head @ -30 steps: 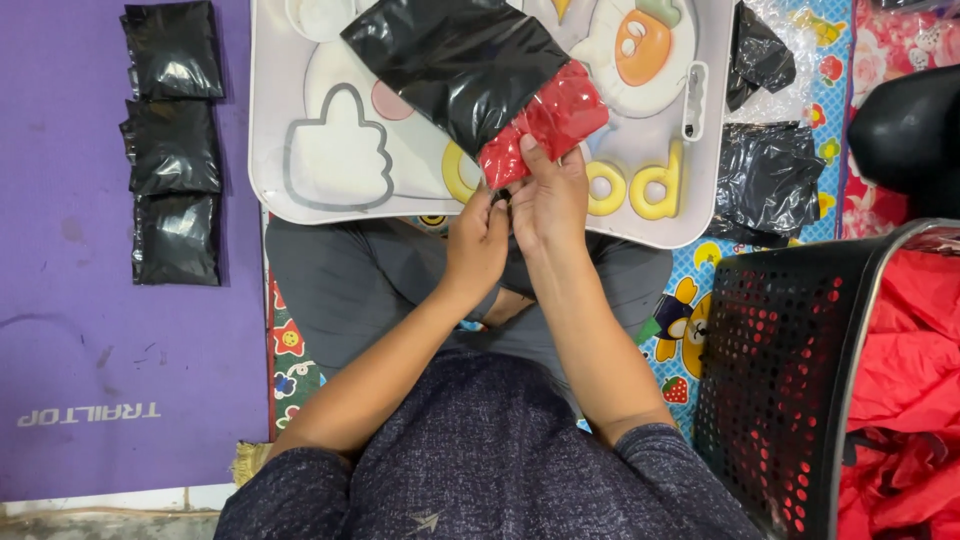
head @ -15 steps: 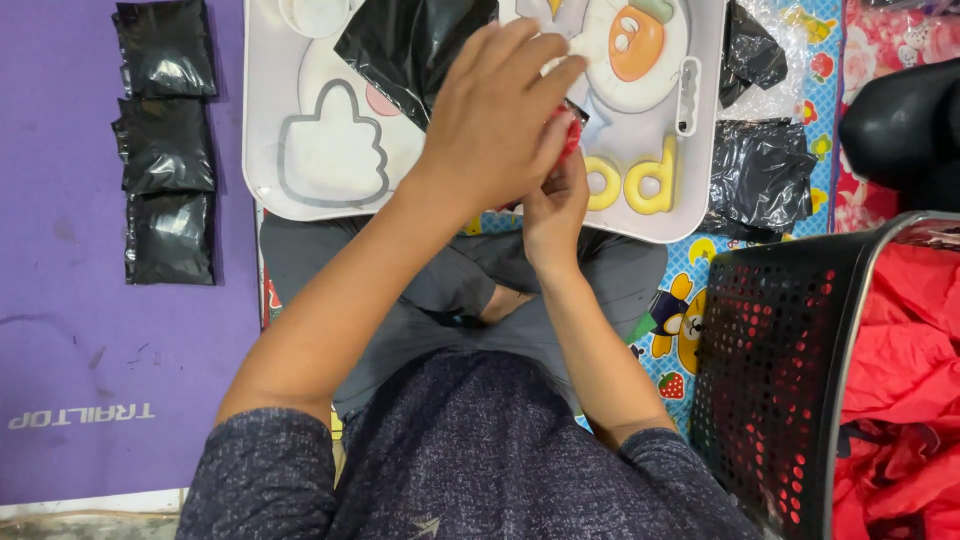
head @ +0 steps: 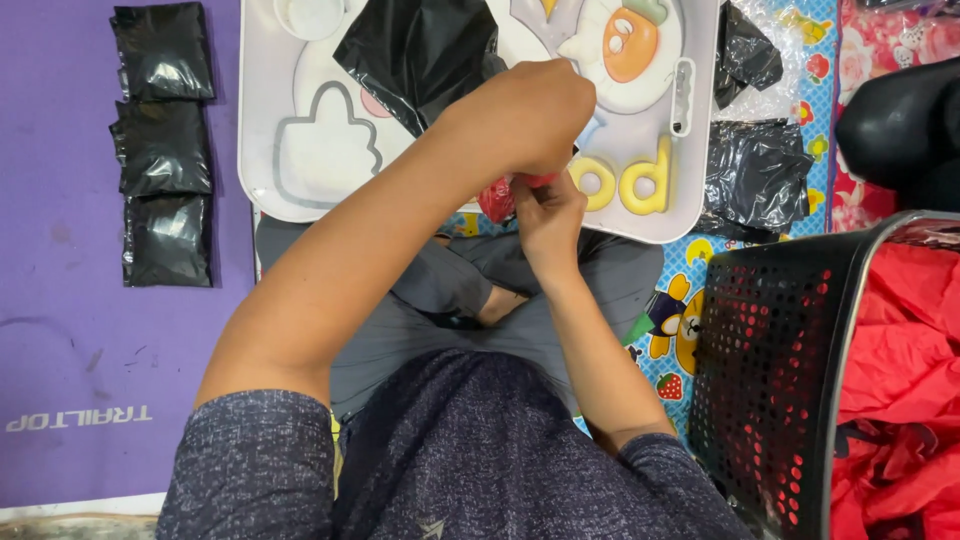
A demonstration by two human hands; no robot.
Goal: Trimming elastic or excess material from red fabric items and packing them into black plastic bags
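Two hands meet at the near edge of the white tray, both closed on a small red item that goes into a black plastic bag. The bag lies on the tray w/ its long axis running diagonal, from the far-left corner down toward the hands; its near end is hidden under the left hand, so I cannot tell how its mouth stands. Only a bit of the red item shows, just left of the fingers, at the tray edge above the lap.

The left hand is on top, knuckles up, fingers curled down in a fist-like grip; its forearm comes long and diagonal from the lower left, elbow raised. The right hand is just below it, touching, fingers pointing up and pinched on the red item; its forearm runs up from the lower right, approx. straight.

The tray has cartoon shapes in relief: a thumb-up outline, an orange carrot-like figure, yellow round letters. Left of it, on a purple mat, three filled black packets lie in one column, near each other. Right of the tray, more crumpled black bags lie on a colourful printed sheet. At the right side is a black perforated basket w/ red cloth inside. The person sits cross-legged, grey trousers, dark speckled shirt.
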